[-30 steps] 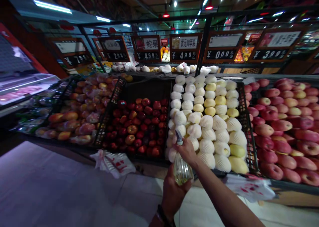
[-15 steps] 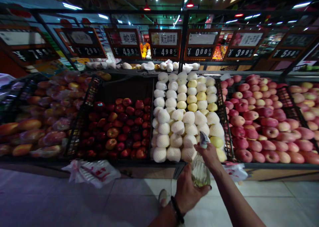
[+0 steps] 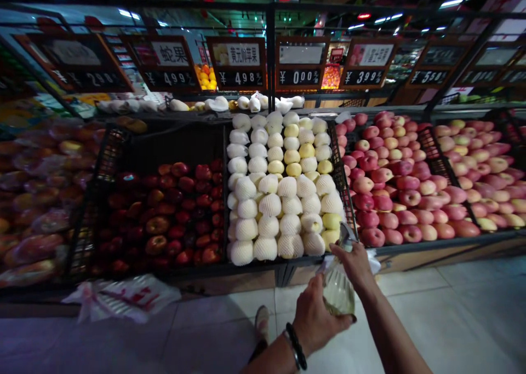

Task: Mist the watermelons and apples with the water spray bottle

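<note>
I hold a clear spray bottle (image 3: 338, 289) with pale liquid in front of a fruit stand. My left hand (image 3: 316, 316), with a dark bracelet at the wrist, is wrapped round the bottle's body from below. My right hand (image 3: 356, 264) is closed over the bottle's top by the spray head (image 3: 345, 236). Just beyond the bottle lies a black crate (image 3: 340, 171) of yellow fruit in white foam nets (image 3: 279, 199).
Dark red apples (image 3: 181, 209) fill the crate to the left, and pink apples (image 3: 411, 188) lie on the right. Price signs (image 3: 240, 62) hang above. A bunch of plastic bags (image 3: 123, 297) hangs at the stand's front edge. Pale floor tiles (image 3: 452, 319) lie below.
My view has swung to the right, so the stand has slid left in the picture. Both hands still hold the bottle, now lower right and a little further from the netted fruit.
</note>
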`<act>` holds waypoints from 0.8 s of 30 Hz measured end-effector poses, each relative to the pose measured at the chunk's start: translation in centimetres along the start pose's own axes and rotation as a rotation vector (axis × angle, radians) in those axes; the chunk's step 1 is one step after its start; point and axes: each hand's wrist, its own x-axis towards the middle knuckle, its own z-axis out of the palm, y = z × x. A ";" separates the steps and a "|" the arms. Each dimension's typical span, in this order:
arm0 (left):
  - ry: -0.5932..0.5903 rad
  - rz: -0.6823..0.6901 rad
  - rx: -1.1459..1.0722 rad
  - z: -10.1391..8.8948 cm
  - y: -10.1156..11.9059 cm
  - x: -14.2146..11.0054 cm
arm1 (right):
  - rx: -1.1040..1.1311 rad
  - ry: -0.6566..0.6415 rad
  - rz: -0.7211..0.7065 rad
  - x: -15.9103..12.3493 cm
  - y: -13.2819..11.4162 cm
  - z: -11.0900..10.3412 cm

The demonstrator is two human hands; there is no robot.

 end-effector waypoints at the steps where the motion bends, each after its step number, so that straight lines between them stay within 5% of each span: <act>1: 0.028 -0.018 0.006 -0.2 -0.5 -0.4 | 0.002 -0.036 -0.009 -0.2 -0.2 0.8; 8: 0.275 -0.101 -0.117 -3.4 -3.2 -3.8 | -0.092 -0.346 -0.165 -1.6 -5.0 8.4; 16: 0.615 -0.179 -0.101 -7.2 -6.6 -7.2 | -0.125 -0.550 -0.267 -5.4 -9.3 17.1; 20: 0.559 -0.206 -0.093 -5.9 -7.2 -7.6 | -0.125 -0.591 -0.241 -5.5 -7.7 16.9; 24: 0.435 -0.211 -0.070 -2.6 -6.9 -6.5 | -0.153 -0.487 -0.175 -4.2 -4.0 12.7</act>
